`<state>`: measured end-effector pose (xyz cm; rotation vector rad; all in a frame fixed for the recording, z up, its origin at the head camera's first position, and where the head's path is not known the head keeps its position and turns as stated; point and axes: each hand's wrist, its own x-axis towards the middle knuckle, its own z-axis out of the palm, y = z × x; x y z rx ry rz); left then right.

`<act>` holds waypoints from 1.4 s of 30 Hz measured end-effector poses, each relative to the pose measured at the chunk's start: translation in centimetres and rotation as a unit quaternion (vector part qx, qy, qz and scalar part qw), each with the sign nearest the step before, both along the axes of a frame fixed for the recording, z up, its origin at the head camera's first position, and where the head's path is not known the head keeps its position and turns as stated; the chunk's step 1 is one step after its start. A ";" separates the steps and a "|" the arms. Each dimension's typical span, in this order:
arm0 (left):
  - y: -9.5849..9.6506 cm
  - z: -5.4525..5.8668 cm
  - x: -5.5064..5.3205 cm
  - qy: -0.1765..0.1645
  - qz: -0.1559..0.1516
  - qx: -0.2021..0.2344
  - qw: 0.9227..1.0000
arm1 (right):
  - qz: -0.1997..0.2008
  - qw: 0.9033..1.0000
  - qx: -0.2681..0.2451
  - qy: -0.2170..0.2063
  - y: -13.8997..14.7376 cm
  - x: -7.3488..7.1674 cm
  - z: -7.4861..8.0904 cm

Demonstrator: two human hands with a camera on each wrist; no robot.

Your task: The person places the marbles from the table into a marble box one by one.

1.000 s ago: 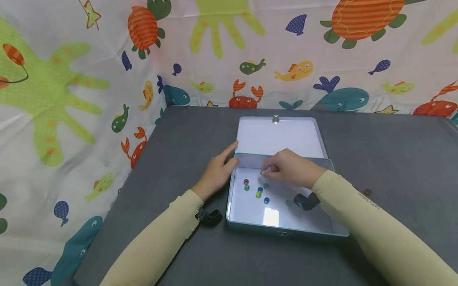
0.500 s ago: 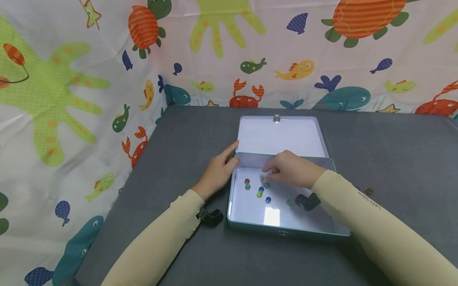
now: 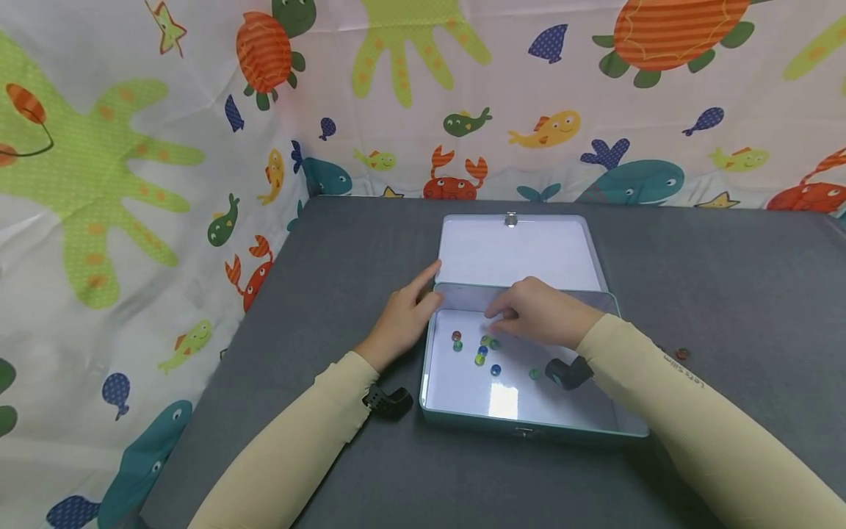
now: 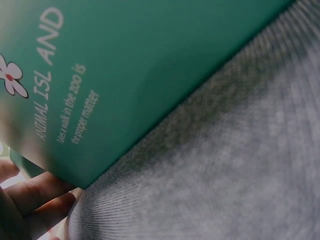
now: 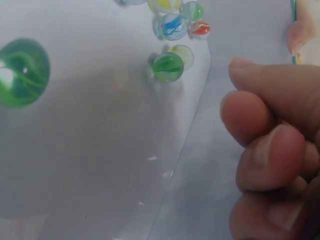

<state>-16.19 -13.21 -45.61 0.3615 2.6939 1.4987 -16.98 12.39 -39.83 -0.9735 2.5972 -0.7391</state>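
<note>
A shallow green tin box (image 3: pixel 562 400) with a white inside lies on the grey table, its lid (image 3: pixel 515 250) folded back. Inside sit several glass marbles. My right hand (image 3: pixel 538 312) hovers over the box's back part, fingers curled loosely and nothing between them. Just beyond its fingertips, a yellow-streaked marble (image 5: pixel 181 56) sits beside a green marble (image 5: pixel 168 67). My left hand (image 3: pixel 399 319) touches the box's back left corner, thumb at the rim and index finger extended along the lid's side. In the left wrist view its fingers (image 4: pixel 40 192) meet the green outer wall (image 4: pixel 150 60).
A red marble (image 3: pixel 457 336) and a blue marble (image 3: pixel 496 370) lie inside the box, and another green marble sits alone further right. Outside, a small brown round thing (image 3: pixel 683 354) lies on the table (image 3: pixel 370 242) beyond my right forearm. A printed sea-animal curtain (image 3: pixel 410 132) hangs behind.
My right fingers have let go of a marble. It dropped to the box floor and now rests beside the green one. My left hand has stayed where it was.
</note>
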 end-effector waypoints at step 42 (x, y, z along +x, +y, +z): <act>0.2 0.0 0.2 -0.002 0.001 0.007 1.000 | -0.038 0.994 -0.106 0.007 1.6 0.8 2.5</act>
